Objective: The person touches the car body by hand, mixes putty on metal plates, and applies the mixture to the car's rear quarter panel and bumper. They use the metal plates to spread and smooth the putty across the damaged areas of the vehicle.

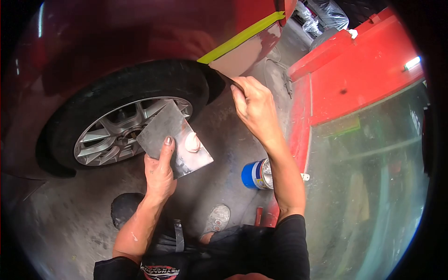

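My left hand [160,169] grips a flat grey metal plate [163,133], with the thumb on top. A pale pink lump of paste [192,142] sits near the plate's right edge. My right hand [255,103] is closed round a thin dark tool, only partly visible, at the lower edge of the car's body panel. Yellow-green tape [242,37] runs along the dark red car body [116,32], above a pale sanded patch [247,55] next to my right hand.
The car's tyre and silver wheel [126,135] are at the left. A blue and white can [254,174] stands on the floor beside my right forearm. A red panel with glass [364,74] fills the right. My shoe [218,217] shows below.
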The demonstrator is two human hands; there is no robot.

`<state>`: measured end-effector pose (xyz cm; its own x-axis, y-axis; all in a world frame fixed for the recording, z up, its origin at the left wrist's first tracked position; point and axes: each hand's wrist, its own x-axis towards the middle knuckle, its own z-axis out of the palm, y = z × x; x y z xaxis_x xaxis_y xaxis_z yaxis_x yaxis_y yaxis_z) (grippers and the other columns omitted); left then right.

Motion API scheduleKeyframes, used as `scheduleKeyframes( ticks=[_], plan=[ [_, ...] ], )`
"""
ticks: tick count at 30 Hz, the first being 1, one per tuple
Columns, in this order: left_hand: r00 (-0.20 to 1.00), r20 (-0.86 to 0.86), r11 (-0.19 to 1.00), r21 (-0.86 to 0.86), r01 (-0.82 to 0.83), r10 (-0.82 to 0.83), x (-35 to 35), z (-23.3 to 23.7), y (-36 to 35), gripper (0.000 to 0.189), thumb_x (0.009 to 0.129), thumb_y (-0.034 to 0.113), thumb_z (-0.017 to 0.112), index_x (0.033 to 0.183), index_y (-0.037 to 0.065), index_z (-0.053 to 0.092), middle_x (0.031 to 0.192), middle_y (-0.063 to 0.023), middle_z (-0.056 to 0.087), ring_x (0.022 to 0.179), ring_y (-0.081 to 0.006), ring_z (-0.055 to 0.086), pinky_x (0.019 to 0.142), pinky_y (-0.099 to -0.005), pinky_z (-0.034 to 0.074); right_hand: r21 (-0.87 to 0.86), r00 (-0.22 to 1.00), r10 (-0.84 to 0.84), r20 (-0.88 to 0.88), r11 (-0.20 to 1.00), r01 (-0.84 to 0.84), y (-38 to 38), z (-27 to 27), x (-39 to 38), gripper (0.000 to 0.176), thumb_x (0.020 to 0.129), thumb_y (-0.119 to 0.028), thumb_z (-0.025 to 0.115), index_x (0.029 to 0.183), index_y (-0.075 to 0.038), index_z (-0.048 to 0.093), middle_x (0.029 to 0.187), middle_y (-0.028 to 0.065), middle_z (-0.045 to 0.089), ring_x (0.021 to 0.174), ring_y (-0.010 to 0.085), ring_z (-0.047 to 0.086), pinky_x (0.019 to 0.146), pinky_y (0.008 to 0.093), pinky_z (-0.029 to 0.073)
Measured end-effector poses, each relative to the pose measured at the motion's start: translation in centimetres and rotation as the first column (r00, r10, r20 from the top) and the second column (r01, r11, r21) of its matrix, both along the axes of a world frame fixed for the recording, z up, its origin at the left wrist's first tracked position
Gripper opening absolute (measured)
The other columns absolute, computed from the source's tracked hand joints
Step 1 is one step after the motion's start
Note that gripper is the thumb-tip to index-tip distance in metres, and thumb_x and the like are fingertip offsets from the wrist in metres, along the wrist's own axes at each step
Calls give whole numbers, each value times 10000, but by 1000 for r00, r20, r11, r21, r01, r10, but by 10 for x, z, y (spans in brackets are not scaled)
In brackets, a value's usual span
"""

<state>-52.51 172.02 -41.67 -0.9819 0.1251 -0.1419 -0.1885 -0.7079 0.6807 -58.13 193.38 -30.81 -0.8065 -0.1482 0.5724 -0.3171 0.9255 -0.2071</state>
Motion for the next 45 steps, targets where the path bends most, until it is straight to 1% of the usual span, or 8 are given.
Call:
scheduleKeyframes(
  ticks=[6,9,13,32,35,39,42,45],
  plan=[
    [1000,-16,1000,-8,-15,15,3,3,-3,371,972,229,640,1263,7,580,1188,-60,639,1066,-143,590,952,-314,445,64,997,20,-75,998,-15,-2,0,-2,132,850,-40,624,979,-26,648,842,161,610,790,379,634,698,454,518],
    [1000,-6,1000,-5,-4,4,3,3,-2,364,972,220,637,1263,9,579,1186,-60,639,1069,-145,588,958,-315,440,99,989,85,-120,992,-73,-11,3,-9,114,849,-39,626,960,-22,644,848,158,615,793,376,637,701,451,521],
    [1000,-4,1000,8,-14,14,2,2,-4,358,974,215,632,1264,13,575,1191,-59,634,1079,-145,580,968,-317,432,108,996,1,-94,994,9,-12,4,-3,98,844,-32,625,940,-20,638,834,156,610,784,368,637,695,451,519],
    [1000,-7,1000,-6,-11,11,2,3,-2,383,971,231,640,1273,6,569,1202,-71,631,1079,-154,587,966,-321,439,148,994,-68,-90,986,81,-26,9,-5,60,842,-26,612,898,-4,615,830,174,628,784,374,655,688,464,531],
    [999,11,999,11,48,-49,2,2,-4,366,975,230,638,1262,10,580,1197,-67,634,1067,-150,593,956,-319,448,174,993,-43,-106,983,61,-37,12,-9,73,827,-26,617,898,-8,621,838,173,634,788,370,659,695,464,535],
    [1000,-14,1000,15,10,-10,1,2,-1,353,978,225,635,1255,12,587,1194,-62,637,1063,-145,594,950,-316,453,187,991,-105,-83,975,119,-35,8,-7,87,817,-24,615,901,-9,627,852,172,645,798,369,662,706,456,544],
    [1000,-6,1000,14,12,-12,2,3,0,349,978,221,633,1253,11,587,1194,-60,637,1065,-144,593,953,-316,452,143,992,-67,-106,986,82,-33,5,-9,78,862,-61,619,920,-10,614,865,186,632,797,417,624,687,481,503],
    [1000,11,1000,12,28,-28,1,1,1,347,979,215,630,1255,11,582,1193,-57,634,1064,-145,593,957,-315,448,136,992,-98,-83,985,109,-42,3,-12,88,860,-59,620,935,-13,624,863,182,635,794,420,627,690,485,508]
  ],
)
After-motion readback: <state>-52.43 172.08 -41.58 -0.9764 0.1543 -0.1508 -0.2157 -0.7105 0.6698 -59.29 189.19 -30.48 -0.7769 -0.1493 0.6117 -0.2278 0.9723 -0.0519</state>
